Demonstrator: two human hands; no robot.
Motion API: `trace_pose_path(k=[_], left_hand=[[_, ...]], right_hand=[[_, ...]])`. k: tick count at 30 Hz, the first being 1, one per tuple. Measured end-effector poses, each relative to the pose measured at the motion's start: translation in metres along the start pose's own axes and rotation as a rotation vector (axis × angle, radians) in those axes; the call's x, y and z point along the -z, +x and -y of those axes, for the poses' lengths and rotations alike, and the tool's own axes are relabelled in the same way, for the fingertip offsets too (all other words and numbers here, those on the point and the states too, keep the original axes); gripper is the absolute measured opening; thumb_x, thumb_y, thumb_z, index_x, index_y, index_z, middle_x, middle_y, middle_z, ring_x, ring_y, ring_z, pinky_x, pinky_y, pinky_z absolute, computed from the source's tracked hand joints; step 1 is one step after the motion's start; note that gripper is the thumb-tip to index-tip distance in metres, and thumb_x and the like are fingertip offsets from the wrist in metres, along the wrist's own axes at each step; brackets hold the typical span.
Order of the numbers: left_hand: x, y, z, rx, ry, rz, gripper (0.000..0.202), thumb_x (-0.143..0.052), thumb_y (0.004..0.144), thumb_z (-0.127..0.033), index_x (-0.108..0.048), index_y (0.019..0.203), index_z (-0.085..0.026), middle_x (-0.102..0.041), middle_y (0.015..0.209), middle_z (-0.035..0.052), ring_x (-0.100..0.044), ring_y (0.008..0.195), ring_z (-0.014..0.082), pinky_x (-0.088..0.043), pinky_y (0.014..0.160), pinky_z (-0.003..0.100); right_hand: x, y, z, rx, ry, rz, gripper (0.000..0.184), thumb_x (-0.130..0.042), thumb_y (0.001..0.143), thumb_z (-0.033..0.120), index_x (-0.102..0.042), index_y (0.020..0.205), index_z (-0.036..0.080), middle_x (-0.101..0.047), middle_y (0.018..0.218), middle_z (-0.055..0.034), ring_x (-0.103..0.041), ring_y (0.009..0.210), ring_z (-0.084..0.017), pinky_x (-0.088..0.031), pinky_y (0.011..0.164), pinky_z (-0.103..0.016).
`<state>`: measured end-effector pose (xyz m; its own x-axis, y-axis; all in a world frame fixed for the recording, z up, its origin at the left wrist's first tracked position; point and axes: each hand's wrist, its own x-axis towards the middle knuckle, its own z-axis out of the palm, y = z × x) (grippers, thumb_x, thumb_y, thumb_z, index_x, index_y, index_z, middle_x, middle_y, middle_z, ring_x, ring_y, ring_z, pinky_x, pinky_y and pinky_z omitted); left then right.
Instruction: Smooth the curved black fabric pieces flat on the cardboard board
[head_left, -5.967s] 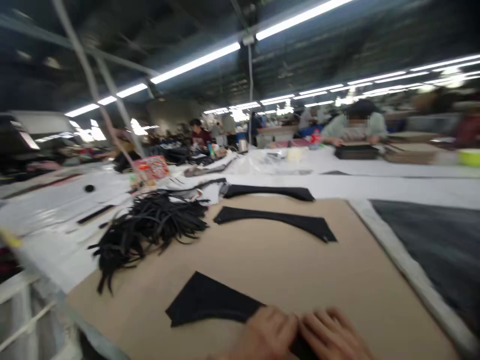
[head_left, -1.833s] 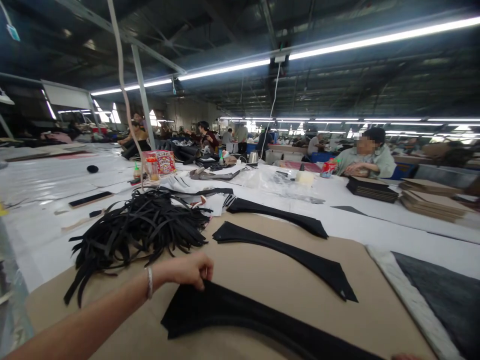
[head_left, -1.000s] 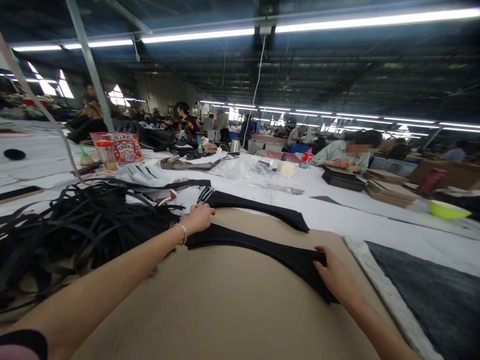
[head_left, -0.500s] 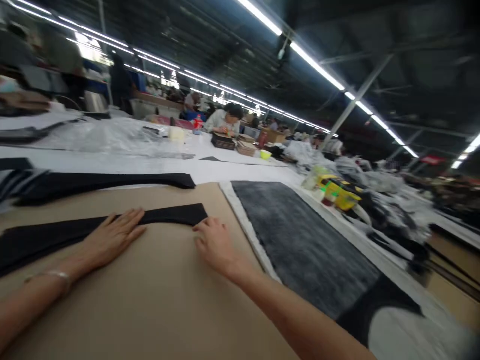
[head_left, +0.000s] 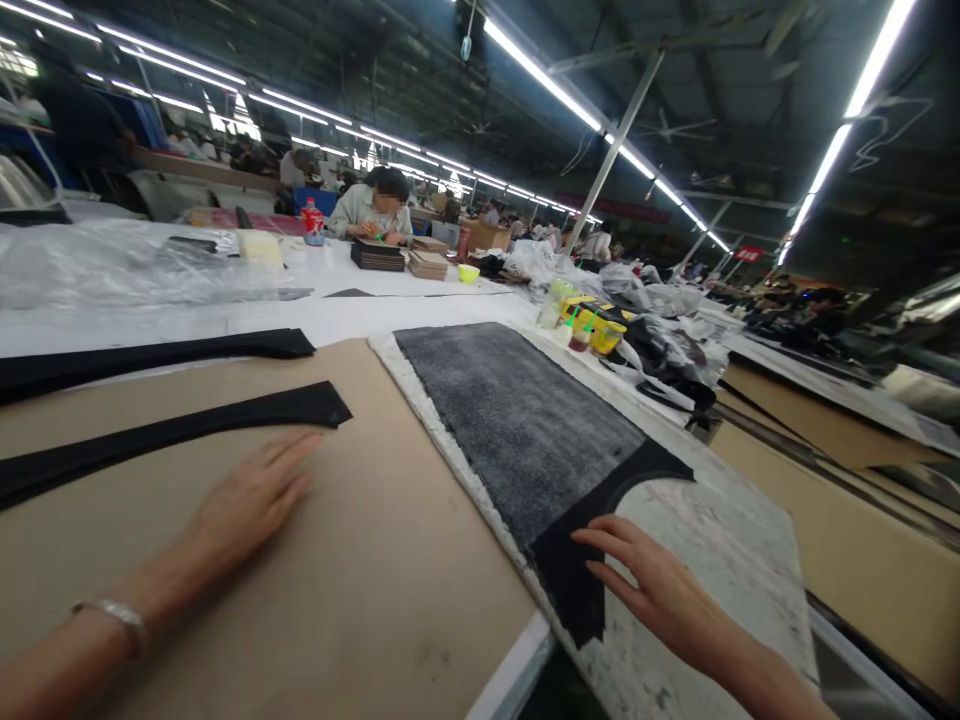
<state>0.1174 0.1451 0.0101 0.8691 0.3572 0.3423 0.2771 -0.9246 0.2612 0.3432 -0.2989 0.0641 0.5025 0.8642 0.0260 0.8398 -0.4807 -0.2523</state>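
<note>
2 bare hands are being held low over a long worktable [head_left: 330, 312]. The left hand [head_left: 251, 498] is being laid flat on a brown cardboard sheet [head_left: 337, 590], fingers stretched out and loosely together, gripping nothing; its fingertips are lying just below a curved black fabric piece [head_left: 187, 430] without clearly touching it, and a thin bracelet [head_left: 112, 618] is being worn at the wrist. The right hand [head_left: 649, 585] is being extended, fingers straight and slightly spread, with the fingertips resting on or just above a black curved cut piece [head_left: 581, 560] that is lying on a pale speckled board [head_left: 720, 545]; contact cannot be told for certain. The dark grey mat [head_left: 517, 420] is lying on the same board, just beyond that cut piece and beside the cardboard sheet. 1 more curved black fabric strip [head_left: 150, 355] is lying farther back, partly on the cardboard's far edge. Farther along the table, clear plastic sheeting [head_left: 112, 265] is spread out, and a seated person [head_left: 371, 205] is being seen behind stacked boards [head_left: 379, 255], near a small yellow-green bowl [head_left: 469, 272].
</note>
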Motion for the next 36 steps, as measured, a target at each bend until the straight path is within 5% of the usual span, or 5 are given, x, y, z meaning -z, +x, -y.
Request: trace_pose_path(k=[5, 10, 21, 30, 36], left_hand=[[-0.017, 0.004, -0.143, -0.357, -0.297, 0.221, 0.040, -0.035, 0.097, -0.028, -0.048, 0.135, -0.024, -0.052, 0.140, 0.0031, -0.043, 0.131, 0.0159, -0.035, 0.114, 0.035], [-0.020, -0.004, -0.215, -0.497, -0.415, 0.343, 0.039, -0.043, 0.095, -0.018, -0.049, 0.133, -0.022, -0.054, 0.137, 0.0031, -0.043, 0.130, 0.0164, -0.036, 0.114, 0.036], [-0.025, -0.011, -0.233, -0.543, -0.397, 0.335, 0.043, -0.040, 0.091, -0.008, -0.051, 0.130, -0.020, -0.059, 0.131, 0.0038, -0.045, 0.127, 0.0190, -0.038, 0.112, 0.037], [-0.026, -0.022, -0.245, -0.592, -0.425, 0.295, 0.043, -0.042, 0.090, -0.008, -0.050, 0.131, -0.021, -0.060, 0.130, 0.0031, -0.046, 0.125, 0.0180, -0.037, 0.111, 0.033], [-0.022, -0.037, -0.272, -0.705, -0.379, 0.359, 0.040, -0.042, 0.091, -0.008, -0.048, 0.128, -0.020, -0.059, 0.127, 0.0033, -0.049, 0.118, 0.0168, -0.039, 0.105, 0.030]], right_hand=[[0.004, -0.030, -0.001, 0.154, -0.159, 0.035, 0.041, -0.044, 0.091, 0.013, -0.049, 0.130, 0.027, -0.053, 0.123, -0.0093, -0.054, 0.107, -0.027, -0.047, 0.090, -0.050], [0.003, -0.038, -0.008, 0.311, -0.280, 0.007, 0.046, -0.042, 0.089, 0.008, -0.045, 0.134, 0.017, -0.052, 0.126, -0.0140, -0.054, 0.107, -0.027, -0.047, 0.090, -0.047], [-0.008, -0.031, -0.033, 0.712, -0.468, -0.138, 0.030, -0.042, 0.093, 0.006, -0.058, 0.118, 0.007, -0.061, 0.114, -0.0151, -0.060, 0.094, -0.026, -0.050, 0.080, -0.044], [-0.008, -0.026, -0.032, 0.755, -0.412, -0.224, 0.027, -0.037, 0.097, 0.006, -0.062, 0.103, 0.011, -0.064, 0.100, -0.0124, -0.061, 0.091, -0.022, -0.049, 0.084, -0.042], [-0.011, -0.025, -0.034, 0.795, -0.388, -0.208, 0.028, -0.035, 0.098, 0.007, -0.062, 0.105, 0.010, -0.065, 0.102, -0.0125, -0.060, 0.096, -0.023, -0.048, 0.089, -0.044]])
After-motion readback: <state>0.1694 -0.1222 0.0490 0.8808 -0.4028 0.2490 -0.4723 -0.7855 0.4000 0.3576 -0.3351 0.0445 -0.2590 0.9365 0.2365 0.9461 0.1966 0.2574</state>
